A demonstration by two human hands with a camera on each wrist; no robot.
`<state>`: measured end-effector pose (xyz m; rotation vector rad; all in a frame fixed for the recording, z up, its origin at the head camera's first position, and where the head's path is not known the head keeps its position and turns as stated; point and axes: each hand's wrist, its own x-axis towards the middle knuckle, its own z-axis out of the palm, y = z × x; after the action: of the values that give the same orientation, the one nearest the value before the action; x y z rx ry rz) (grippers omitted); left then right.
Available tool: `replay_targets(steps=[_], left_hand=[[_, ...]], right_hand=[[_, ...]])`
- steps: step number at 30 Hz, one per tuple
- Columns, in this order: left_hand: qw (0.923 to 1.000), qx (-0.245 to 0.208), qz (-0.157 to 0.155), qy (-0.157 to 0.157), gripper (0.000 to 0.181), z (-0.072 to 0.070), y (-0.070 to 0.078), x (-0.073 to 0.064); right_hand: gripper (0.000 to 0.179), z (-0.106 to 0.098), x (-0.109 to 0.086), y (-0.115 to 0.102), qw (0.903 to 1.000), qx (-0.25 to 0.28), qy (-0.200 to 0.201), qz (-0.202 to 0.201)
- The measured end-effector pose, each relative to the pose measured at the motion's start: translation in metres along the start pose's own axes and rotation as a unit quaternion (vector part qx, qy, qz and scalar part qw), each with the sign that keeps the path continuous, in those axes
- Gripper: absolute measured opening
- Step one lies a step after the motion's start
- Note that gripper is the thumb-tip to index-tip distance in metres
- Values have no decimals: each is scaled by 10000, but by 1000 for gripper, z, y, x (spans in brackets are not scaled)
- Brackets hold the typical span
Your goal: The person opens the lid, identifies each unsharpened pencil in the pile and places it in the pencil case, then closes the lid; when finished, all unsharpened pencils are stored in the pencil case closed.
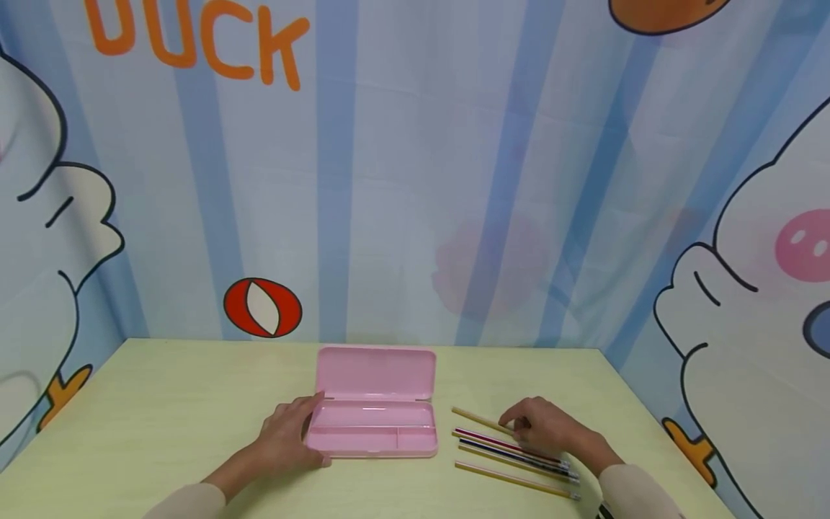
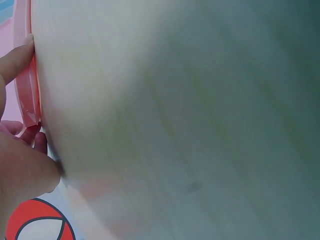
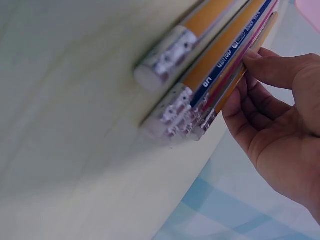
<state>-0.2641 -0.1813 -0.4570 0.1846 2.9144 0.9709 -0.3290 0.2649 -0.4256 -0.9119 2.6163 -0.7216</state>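
An open pink pencil case lies on the table, its lid tipped back and its trays showing no contents. My left hand grips its left side, thumb at the front corner and fingers toward the hinge; the left wrist view shows the thumb on the case's edge. To the right of the case, my right hand pinches the farthest yellow pencil between thumb and fingers. Beside it lie a dark red pencil, a dark blue pencil and other yellow ones. White erasers in silver ferrules show up close.
One yellow pencil lies apart from the bunch, nearer to me. The pale yellow table ends at a striped blue and white curtain with cartoon ducks. A small black-and-white striped thing shows by the right sleeve.
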Motion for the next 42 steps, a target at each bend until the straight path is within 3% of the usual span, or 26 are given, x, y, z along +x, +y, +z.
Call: replay_targets(steps=[6,16,26,34,42], left_hand=[[10000,30,61,56,104,0,1,0],[10000,38,24,32,103,0,2,1],[9999,18,114,54,101,1,1,1],[10000,-7,72,11,102,-1,2,0],[9999,54,78,37,102,1,0,0]], right_hand=[[39,-5,1,-5,9997,-114,-159,-121],[34,-14,4,-7,9979,-263,-476,-358],[40,-15,6,-7,9966,202,-793,37],[36,-24,11,-11,9964,42,-760,-370],[35,-33,17,-25,9947,420,-792,-510]])
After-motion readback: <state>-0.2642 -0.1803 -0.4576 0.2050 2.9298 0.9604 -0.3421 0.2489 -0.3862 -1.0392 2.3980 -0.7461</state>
